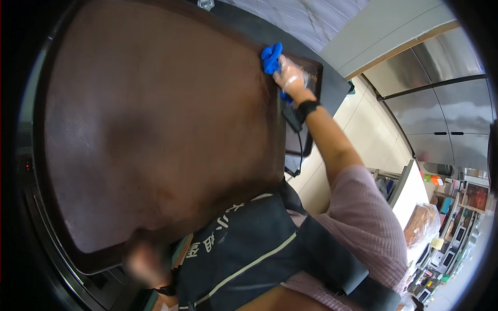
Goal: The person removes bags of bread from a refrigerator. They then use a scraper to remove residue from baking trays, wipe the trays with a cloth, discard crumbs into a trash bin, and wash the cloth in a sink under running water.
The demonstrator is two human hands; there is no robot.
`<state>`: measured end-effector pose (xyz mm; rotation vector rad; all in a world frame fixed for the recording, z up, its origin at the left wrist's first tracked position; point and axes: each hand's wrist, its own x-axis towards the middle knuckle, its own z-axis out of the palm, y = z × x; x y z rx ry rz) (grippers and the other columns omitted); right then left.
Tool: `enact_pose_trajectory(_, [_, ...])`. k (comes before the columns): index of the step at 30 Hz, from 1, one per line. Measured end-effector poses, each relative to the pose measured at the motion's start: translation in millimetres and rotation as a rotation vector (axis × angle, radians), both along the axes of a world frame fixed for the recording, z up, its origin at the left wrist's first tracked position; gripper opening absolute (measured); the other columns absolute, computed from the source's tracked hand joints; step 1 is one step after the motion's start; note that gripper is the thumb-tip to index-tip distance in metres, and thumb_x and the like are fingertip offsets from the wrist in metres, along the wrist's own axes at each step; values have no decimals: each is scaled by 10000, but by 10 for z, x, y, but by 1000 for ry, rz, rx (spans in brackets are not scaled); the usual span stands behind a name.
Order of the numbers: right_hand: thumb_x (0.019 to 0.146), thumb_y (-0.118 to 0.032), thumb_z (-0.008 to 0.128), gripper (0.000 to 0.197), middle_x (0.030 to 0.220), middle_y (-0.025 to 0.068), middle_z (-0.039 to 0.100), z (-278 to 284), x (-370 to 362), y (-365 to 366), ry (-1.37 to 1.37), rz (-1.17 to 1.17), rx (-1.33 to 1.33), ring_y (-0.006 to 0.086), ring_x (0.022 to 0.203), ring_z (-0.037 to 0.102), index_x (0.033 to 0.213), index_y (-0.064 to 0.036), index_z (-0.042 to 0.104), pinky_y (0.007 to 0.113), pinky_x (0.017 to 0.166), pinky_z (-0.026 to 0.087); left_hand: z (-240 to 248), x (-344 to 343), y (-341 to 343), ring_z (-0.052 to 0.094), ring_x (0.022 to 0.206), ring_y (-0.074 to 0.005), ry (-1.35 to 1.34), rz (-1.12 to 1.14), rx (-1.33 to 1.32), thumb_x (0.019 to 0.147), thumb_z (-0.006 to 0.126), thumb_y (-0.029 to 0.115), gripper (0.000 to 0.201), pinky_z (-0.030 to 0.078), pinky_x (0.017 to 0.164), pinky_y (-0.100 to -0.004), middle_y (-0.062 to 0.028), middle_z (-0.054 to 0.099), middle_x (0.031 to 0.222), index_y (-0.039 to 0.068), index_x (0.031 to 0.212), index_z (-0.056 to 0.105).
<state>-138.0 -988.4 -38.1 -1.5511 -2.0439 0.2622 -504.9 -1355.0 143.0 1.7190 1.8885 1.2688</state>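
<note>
A large dark-brown baking tray [171, 98] with a raised rim fills the left and middle of the view. My right hand [292, 76], in a clear plastic glove, is closed on a bunched blue cloth [271, 58]. That cloth lies against the tray's far right rim. My left hand [147, 262] is at the tray's near rim, close to my body; its fingers are too blurred to make out. Under the right side of the large tray, a second dark tray [294, 145] sticks out, with brownish crumbs near its far corner.
Both trays lie over a dark counter [244, 18]. A small clear object [206, 4] sits at its far edge. Steel cabinets [430, 103] stand at the right, beyond a tiled floor [371, 127]. Bagged bread [421, 225] rests on a white table [412, 192] at the lower right.
</note>
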Motion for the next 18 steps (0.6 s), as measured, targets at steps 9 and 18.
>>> enact_pose_trajectory(9, [613,-458,698,652,1116,158,542,-11,92,-516,-401,321,-425,344,963,549,1118,-102,489,395,819,445,-170,-265,-170,561,891,-258,-872,-81,128,658,508,89,448,447,818,-360,-135,568,1019,-65,1078,505])
enact_pose_trajectory(18, [651,-283,668,403,886,144,614,90,44,-1295,-795,275,-620,312,807,607,992,-126,519,396,691,491,-636,-493,-467,556,799,-208,127,277,-91,777,501,89,200,456,741,-329,-96,586,898,-6,936,575])
